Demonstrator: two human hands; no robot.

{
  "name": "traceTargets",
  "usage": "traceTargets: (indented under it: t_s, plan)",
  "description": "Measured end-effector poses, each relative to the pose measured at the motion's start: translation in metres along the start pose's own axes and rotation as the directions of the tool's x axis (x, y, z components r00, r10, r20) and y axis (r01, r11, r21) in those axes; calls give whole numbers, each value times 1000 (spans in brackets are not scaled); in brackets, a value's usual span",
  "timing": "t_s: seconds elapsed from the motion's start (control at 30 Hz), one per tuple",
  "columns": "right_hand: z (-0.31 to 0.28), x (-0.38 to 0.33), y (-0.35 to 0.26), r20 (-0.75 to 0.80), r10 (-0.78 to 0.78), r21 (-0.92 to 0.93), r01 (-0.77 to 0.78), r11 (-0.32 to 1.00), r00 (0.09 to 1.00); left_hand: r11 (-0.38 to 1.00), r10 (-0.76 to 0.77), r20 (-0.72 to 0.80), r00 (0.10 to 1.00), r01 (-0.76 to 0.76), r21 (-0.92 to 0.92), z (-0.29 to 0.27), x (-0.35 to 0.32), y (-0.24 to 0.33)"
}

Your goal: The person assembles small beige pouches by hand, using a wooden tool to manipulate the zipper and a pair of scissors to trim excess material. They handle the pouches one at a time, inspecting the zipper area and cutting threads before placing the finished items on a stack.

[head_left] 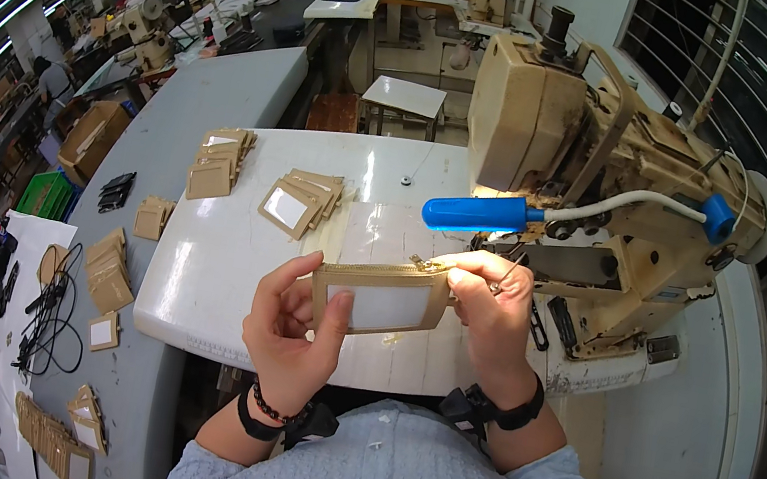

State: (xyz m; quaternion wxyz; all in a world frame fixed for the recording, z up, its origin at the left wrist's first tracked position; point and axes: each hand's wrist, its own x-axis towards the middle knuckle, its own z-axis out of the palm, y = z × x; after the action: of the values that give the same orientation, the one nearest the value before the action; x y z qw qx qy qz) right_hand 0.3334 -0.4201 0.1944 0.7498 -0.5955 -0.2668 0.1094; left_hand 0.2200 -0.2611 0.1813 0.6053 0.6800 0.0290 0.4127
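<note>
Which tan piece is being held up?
The tan zippered piece between the left hand and right hand, above the white sewing table; other tan pieces lie on that table and the grey surface beside it.

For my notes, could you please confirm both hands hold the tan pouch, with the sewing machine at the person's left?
Wrong side: the head view shows the sewing machine at the person's right; left hand and right hand hold the tan pouch.

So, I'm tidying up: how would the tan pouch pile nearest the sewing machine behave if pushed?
The pile would probably spread, since its pieces lie fanned. It may slide on the glossy tabletop. Lying flat, it seems unlikely to roll.
</note>
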Motion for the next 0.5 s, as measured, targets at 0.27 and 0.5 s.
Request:
traceTargets:
  t_s: [0.27,0.5]
  plan:
    - [12,0,1,-63,-20,24,21,999,998,957,-245,37,969,248,-152,-6,13,-2]
    - [15,-1,-1,-72,-42,-15,41,999,997,967,-221,21,975,222,-128,-7,11,-2]
